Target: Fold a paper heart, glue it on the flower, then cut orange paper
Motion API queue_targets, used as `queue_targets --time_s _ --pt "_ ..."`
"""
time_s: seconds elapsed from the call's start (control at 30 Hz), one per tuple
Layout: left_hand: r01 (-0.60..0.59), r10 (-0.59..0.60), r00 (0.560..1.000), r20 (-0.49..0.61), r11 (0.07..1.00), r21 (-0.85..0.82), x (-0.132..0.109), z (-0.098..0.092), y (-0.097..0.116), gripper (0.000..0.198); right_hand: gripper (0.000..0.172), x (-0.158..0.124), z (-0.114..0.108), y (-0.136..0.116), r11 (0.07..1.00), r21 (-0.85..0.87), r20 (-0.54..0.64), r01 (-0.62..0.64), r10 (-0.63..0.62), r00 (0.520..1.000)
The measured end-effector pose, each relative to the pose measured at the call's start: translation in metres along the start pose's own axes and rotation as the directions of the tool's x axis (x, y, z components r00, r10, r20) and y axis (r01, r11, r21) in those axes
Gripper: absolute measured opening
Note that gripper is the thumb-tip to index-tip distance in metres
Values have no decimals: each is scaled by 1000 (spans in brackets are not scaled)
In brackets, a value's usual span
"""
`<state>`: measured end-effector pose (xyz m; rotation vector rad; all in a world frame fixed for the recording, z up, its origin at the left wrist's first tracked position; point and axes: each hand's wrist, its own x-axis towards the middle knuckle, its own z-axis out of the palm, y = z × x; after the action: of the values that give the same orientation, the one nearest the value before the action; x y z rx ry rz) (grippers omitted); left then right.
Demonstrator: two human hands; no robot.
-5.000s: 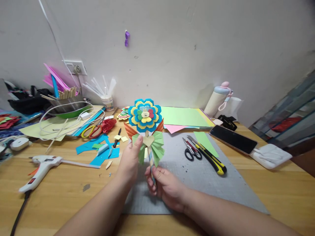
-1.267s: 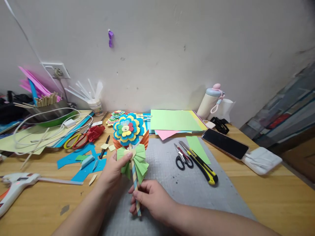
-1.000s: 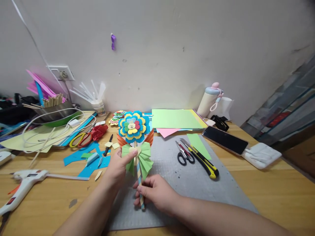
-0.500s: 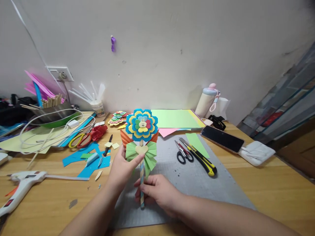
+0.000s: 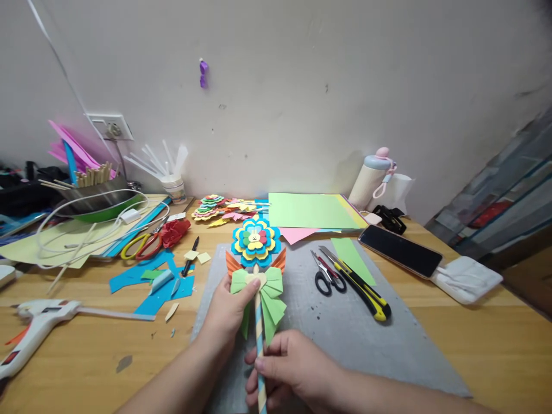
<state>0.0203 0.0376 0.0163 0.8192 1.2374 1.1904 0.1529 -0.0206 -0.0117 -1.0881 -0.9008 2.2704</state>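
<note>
Left hand point(image 5: 228, 307) pinches the green bow point(image 5: 269, 293) just under the paper flower point(image 5: 255, 241), right hand point(image 5: 287, 368) is closed round the striped stick point(image 5: 259, 339) lower down. I've got the whole thing tilted low over the gray mat point(image 5: 345, 333), scissors point(image 5: 323, 275) and knife point(image 5: 362, 284) near on the right.

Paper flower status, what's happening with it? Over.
Left hand pinches green bow. Right hand grips striped stick. Paper flower held over grey mat. Scissors, knife lie apart, rightward.
</note>
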Motion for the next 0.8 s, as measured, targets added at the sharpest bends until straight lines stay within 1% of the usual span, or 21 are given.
queue_targets --time_s 0.13,0.23,0.33,0.5,0.57,0.63,0.7,0.8 --pt "3 -2 1000 6 1000 -13 -2 1 2 54 59 -1 2 1 999 19 3 -34 34 999" --pt "0 1 1000 15 999 -33 -1 0 1 57 61 -2 3 1 999 1 -4 -34 34 999" --pt "2 -1 1000 20 1000 -28 1 -1 0 57 59 -1 4 1 1000 -27 -13 -11 11 1000" --pt "2 -2 1000 20 1000 2 2 -1 3 56 59 3 4 4 995 -76 -41 67 -70 997" --pt "-14 15 999 43 1000 -23 2 -1 6 56 59 3 4 4 993 -88 -46 84 -88 995" --pt "-13 20 997 74 996 -84 2 -1 8 55 58 4 4 3 991 -94 -47 100 -105 993" --pt "20 -4 993 117 991 -131 2 -2 11 55 56 4 4 2 987 -104 -44 123 -128 991" --pt "91 -75 981 178 992 -83 1 -4 14 51 53 3 3 0 983 -117 -30 141 -145 989"
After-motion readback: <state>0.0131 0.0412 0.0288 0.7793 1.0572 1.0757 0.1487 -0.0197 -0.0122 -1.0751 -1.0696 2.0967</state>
